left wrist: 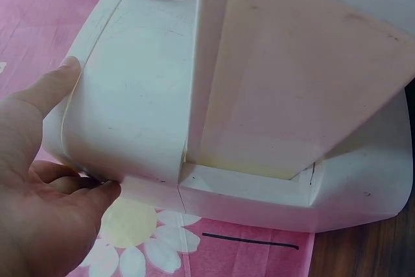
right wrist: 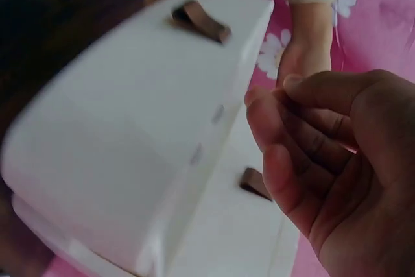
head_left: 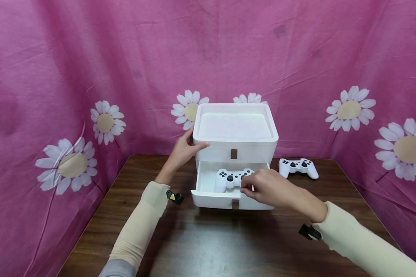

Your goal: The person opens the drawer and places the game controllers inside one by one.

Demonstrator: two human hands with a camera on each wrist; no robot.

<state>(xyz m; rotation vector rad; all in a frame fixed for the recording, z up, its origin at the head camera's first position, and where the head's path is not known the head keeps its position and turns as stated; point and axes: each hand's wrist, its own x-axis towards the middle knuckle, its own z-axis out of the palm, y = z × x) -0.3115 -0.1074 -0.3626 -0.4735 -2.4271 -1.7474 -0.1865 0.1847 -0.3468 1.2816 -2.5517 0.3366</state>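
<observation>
A white drawer unit (head_left: 213,152) stands at the back of the table with its lower drawer (head_left: 213,199) pulled out. My left hand (head_left: 183,152) grips the unit's upper left side. Its thumb lies on the front face and the other fingers bend round the side, as the left wrist view also shows. Inside the drawer lies a white game controller (head_left: 230,178), its right part hidden behind my right hand (head_left: 268,186). That hand hovers over the drawer with loosely curled fingers, thumb close to the index finger, and nothing between them in the right wrist view.
Right of the unit, a second white game controller (head_left: 298,166) lies on the dark wooden table (head_left: 208,246). Brown pull tabs (head_left: 234,154) stick out from the drawer fronts. The unit's top forms a shallow tray (head_left: 235,139). A pink flowered curtain (head_left: 152,69) hangs close behind.
</observation>
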